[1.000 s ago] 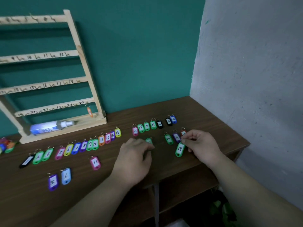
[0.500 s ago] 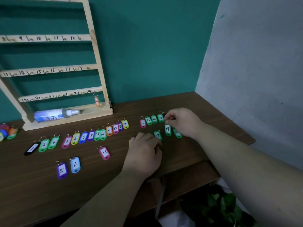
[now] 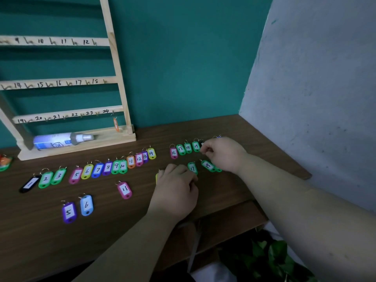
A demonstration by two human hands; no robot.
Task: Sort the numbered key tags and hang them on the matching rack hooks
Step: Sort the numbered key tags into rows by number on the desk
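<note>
Head view, right hand (image 3: 223,154) pinching black key tag (image 3: 202,143) beside green tag 19 (image 3: 196,146), left hand (image 3: 176,187) curled on desk (image 3: 126,226), cannot tell its grasp

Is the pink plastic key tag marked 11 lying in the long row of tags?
No, the pink plastic key tag marked 11 lies alone on the brown wooden table, nearer the person than the row.

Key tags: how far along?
Done: the row of tags runs in rising order, 1 to 19 with gaps; one orange tag hangs on the rack by 24. In hand: the right hand pinches a black tag beside the green 19 tag. Left: other visible hooks are bare; purple 5 tag, blue 6 tag, pink 11 tag lie loose.
</note>
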